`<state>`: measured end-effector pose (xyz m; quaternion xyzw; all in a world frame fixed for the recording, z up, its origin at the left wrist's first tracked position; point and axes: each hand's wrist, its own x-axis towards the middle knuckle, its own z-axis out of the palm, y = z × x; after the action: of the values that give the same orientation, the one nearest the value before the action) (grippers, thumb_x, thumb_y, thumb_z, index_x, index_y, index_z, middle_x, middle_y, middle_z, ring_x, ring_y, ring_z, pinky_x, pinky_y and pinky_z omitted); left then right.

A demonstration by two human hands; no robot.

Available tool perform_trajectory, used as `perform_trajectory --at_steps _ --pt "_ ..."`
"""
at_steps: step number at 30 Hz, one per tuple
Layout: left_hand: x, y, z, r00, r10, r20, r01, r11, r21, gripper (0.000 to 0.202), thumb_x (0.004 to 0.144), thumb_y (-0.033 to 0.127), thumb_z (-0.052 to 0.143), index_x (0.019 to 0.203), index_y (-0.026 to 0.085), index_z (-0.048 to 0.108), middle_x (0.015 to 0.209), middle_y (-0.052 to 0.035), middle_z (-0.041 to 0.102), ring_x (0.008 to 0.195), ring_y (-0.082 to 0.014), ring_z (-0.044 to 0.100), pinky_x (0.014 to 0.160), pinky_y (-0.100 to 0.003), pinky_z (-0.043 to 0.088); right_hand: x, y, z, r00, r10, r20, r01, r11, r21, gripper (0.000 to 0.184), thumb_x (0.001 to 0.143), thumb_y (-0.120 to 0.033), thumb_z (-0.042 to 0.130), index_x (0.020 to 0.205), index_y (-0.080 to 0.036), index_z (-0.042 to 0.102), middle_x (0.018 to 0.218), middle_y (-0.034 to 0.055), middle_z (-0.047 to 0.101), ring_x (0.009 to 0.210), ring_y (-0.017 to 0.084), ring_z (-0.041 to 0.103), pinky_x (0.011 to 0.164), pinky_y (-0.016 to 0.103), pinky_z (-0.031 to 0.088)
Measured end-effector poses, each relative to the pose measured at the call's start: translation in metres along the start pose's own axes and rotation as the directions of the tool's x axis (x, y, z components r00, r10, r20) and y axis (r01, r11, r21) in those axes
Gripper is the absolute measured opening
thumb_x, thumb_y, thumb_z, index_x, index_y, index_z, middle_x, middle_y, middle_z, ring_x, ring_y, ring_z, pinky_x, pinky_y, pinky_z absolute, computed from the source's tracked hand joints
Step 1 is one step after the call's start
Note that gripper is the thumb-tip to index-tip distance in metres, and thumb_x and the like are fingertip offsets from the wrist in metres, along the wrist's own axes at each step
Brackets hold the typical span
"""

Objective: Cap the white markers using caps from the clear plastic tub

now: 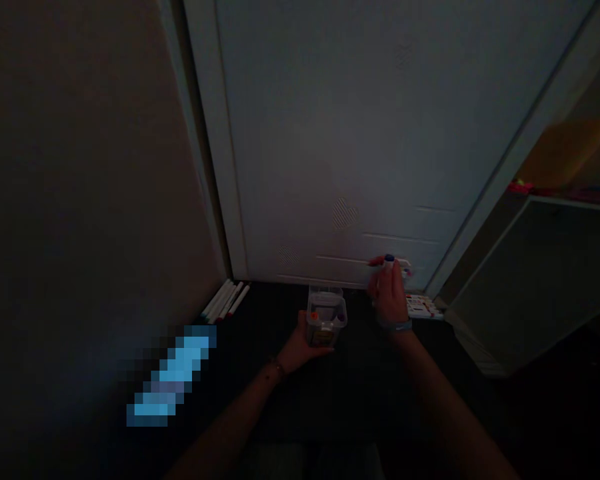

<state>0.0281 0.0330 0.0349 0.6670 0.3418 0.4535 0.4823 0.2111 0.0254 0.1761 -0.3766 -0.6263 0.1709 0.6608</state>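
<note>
While the left hand (304,341) grips a clear container (325,335) at the dark table (350,393), the right hand (392,300), fingers closed around at least 1 blue-capped marker (389,260), loose markers (239,301) lying at left

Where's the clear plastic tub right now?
The tub is in the head view, below and slightly right of centre, held by the left hand, between the white markers on the left and the right hand.

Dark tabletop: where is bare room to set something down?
Dim, but two patches look bare: between the forearms, nearer than the clear plastic container; and between that container and the loose markers. Crowded: those markers' corner and right rear, where the right hand hovers by the marker set.
</note>
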Motion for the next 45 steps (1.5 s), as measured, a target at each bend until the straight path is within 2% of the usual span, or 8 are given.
perform_trajectory --at_steps 2,8,15,21,25,30,39,45 --pt "-0.005 -0.004 -0.002 1.0 -0.021 0.006 0.021 1.0 -0.008 0.076 0.058 0.024 0.076 0.116 0.021 0.027 0.12 -0.0102 0.051 0.112 -0.023 0.052 0.096 -0.043 0.042 0.009 -0.002 0.006 0.998 0.061 0.017 -0.063 0.989 0.136 0.037 0.09 -0.049 0.029 0.105 -0.023 0.049 0.087 0.0024 0.055 0.051 0.008 0.046 0.049 0.023 0.043" --pt "-0.009 -0.012 -0.005 0.999 -0.052 0.007 0.052 0.999 -0.007 0.084 0.052 0.02 0.08 0.117 0.021 0.027 0.124 -0.0136 0.049 0.114 -0.0252 0.05 0.099 -0.045 0.04 0.029 -0.002 0.027 0.989 0.135 0.066 -0.149 0.935 0.322 0.034 0.085 -0.048 0.042 0.101 -0.022 0.057 0.092 0.0022 0.058 0.081 0.013 0.057 0.072 0.027 0.049" --pt "-0.007 -0.021 -0.006 0.993 -0.117 0.01 0.117 0.993 -0.014 0.079 0.052 0.024 0.079 0.117 0.019 0.033 0.117 -0.0103 0.055 0.109 -0.0251 0.054 0.096 -0.046 0.041 0.032 0.003 0.019 0.983 0.173 0.063 -0.184 0.894 0.409 0.036 0.083 -0.042 0.049 0.115 -0.026 0.054 0.083 -0.0021 0.057 0.078 0.009 0.057 0.085 0.029 0.046" --pt "-0.005 -0.027 -0.004 0.999 -0.045 -0.009 0.045 0.999 0.009 0.076 0.053 0.024 0.079 0.116 0.019 0.036 0.117 -0.0093 0.055 0.108 -0.0234 0.055 0.095 -0.041 0.043 0.032 0.018 0.031 0.968 0.251 0.03 -0.228 0.815 0.533 0.034 0.078 -0.04 0.057 0.11 -0.028 0.052 0.082 -0.0022 0.064 0.082 0.012 0.062 0.086 0.033 0.047" --pt "-0.006 -0.028 -0.004 0.999 -0.028 -0.014 0.028 0.999 0.022 0.079 0.051 0.024 0.081 0.116 0.019 0.036 0.117 -0.0091 0.055 0.107 -0.023 0.055 0.094 -0.04 0.044 0.026 0.005 0.037 0.986 0.159 0.042 -0.161 0.879 0.449 0.034 0.077 -0.038 0.059 0.107 -0.025 0.049 0.088 0.0023 0.068 0.086 0.016 0.064 0.086 0.036 0.046" --pt "-0.005 -0.028 -0.004 1.0 -0.002 -0.008 0.002 1.0 -0.005 0.081 0.051 0.024 0.081 0.118 0.019 0.036 0.119 -0.009 0.054 0.109 -0.0228 0.053 0.095 -0.04 0.042 0.018 -0.009 0.025 0.992 0.112 -0.058 -0.081 0.919 0.386 0.029 0.079 -0.035 0.058 0.103 -0.023 0.047 0.081 0.002 0.07 0.085 0.016 0.065 0.084 0.036 0.047" --pt "0.023 -0.029 -0.019 0.999 0.045 0.007 -0.046 0.984 0.171 0.084 0.049 0.027 0.082 0.121 0.02 0.04 0.114 -0.0081 0.057 0.107 -0.0248 0.054 0.094 -0.04 0.042 -0.027 0.034 0.005 0.908 0.363 -0.208 -0.241 0.86 0.45 0.033 0.074 -0.035 0.062 0.099 -0.022 0.047 0.078 0.0014 0.069 0.08 0.017 0.066 0.071 0.031 0.051" --pt "0.031 -0.04 -0.022 0.998 0.069 0.001 -0.066 0.951 0.302 0.102 0.048 0.035 0.08 0.132 0.019 0.024 0.124 -0.0113 0.048 0.117 -0.0273 0.045 0.099 -0.044 0.036 -0.057 0.055 -0.001 0.849 0.479 -0.222 -0.322 0.804 0.501 0.034 0.071 -0.036 0.065 0.095 -0.022 0.045 0.08 0.0021 0.069 0.081 0.018 0.066 0.071 0.033 0.051"
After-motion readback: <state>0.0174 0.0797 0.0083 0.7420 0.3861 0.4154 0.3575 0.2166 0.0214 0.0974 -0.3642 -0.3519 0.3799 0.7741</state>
